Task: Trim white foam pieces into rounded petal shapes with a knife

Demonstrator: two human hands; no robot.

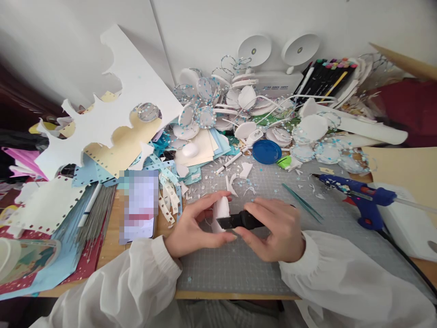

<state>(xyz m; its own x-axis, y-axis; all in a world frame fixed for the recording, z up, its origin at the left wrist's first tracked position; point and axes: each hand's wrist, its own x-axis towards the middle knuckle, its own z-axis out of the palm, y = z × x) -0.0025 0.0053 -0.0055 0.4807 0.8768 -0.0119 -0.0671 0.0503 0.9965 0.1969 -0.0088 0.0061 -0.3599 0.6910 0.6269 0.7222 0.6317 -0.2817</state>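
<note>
Your one camera sits on your head, facing forward and down across the bench (111, 230) at close range; your left hand (196, 228) and right hand (275, 225) show below centre, the wall (211, 23) across the top.

We've got plain white on the small piece (223, 207), a black cutter (251, 220), pale grid lines on our grey mat (232, 273), a royal-blue glue gun (370, 214), teal tweezers (302, 202), and honey-brown wood on the worktop (114, 255).
</note>
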